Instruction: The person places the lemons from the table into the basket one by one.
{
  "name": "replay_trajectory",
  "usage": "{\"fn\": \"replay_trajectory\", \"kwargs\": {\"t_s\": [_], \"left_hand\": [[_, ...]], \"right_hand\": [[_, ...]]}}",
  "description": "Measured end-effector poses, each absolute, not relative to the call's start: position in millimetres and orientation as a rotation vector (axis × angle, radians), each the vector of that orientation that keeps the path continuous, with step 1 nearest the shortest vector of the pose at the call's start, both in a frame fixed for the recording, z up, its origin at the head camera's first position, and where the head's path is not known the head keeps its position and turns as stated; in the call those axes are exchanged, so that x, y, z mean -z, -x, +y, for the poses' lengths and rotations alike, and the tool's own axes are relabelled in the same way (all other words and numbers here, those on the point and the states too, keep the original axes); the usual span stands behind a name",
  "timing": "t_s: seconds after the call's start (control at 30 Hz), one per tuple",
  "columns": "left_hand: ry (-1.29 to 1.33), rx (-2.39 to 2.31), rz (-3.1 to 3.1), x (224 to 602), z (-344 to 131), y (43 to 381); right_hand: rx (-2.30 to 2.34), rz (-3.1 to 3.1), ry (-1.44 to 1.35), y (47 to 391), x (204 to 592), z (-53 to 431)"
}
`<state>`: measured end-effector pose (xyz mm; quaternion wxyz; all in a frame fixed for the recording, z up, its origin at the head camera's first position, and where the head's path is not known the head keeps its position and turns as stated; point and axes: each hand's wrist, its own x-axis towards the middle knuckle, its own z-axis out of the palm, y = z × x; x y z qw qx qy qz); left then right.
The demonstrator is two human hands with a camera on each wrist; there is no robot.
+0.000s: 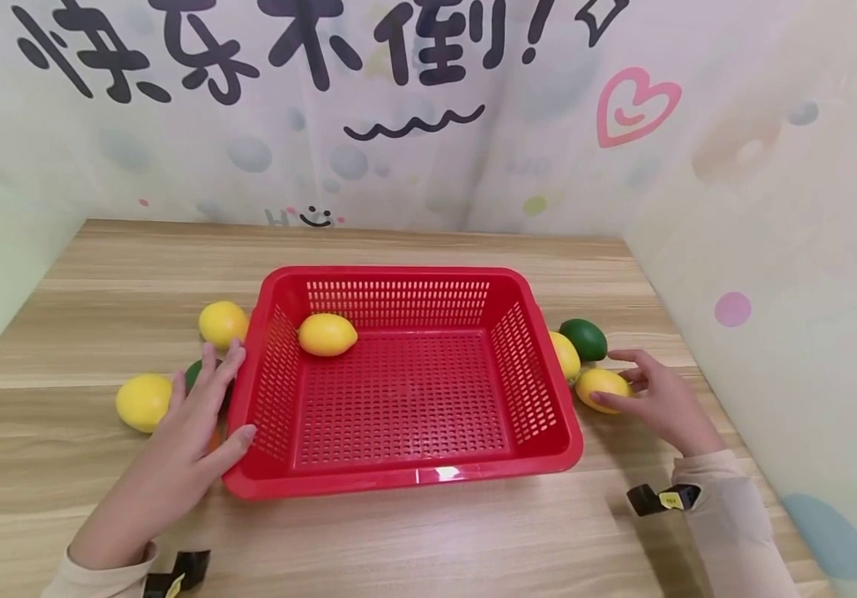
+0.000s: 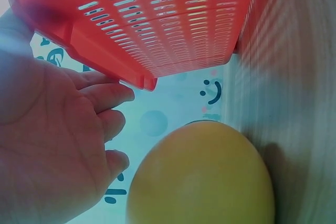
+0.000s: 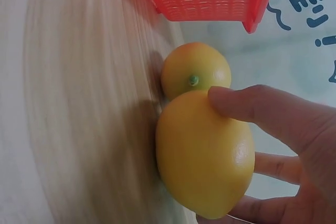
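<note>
Head view, basket: the red basket (image 1: 399, 477) stands on the bench (image 1: 428, 540) between the two hands, with a single lemon (image 1: 327, 335) inside, toward its far left corner.
Head view, left side: the left hand (image 1: 193, 423) lies along the basket's left rim, fingers spread and nearly straight; an upper yellow fruit (image 1: 222, 324) and a lower yellow fruit (image 1: 144, 403) sit near it, a dark green fruit partly hidden behind its fingers.
Head view, right side: the right hand (image 1: 656, 400) holds a right-hand lemon (image 1: 603, 390) between thumb and fingers; a green fruit (image 1: 584, 340) and a rim-side yellow fruit (image 1: 565, 355) sit just beside it.
Head view, progress: judging by this layout, loading has barely begun: one fruit in, at least six outside.
Left wrist view, palm: turned toward the camera, fingers extended by the rim, none curled round fruit.
Right wrist view, grip: thumb on the lemon's upper surface, fingers behind; that lemon remains outside the basket.
</note>
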<state>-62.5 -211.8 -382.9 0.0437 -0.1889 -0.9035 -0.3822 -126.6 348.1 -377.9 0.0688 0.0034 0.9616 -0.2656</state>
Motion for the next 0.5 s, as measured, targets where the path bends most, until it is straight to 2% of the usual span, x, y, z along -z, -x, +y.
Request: {"fn": "replay_trajectory", "kwargs": {"t_s": [0.5], "left_hand": [[0.568, 1.143, -2.768, 383.4, -211.5, 63.0]], "right_hand": [[0.763, 2.888, -0.023, 116.6, 383.1, 357.4]]}}
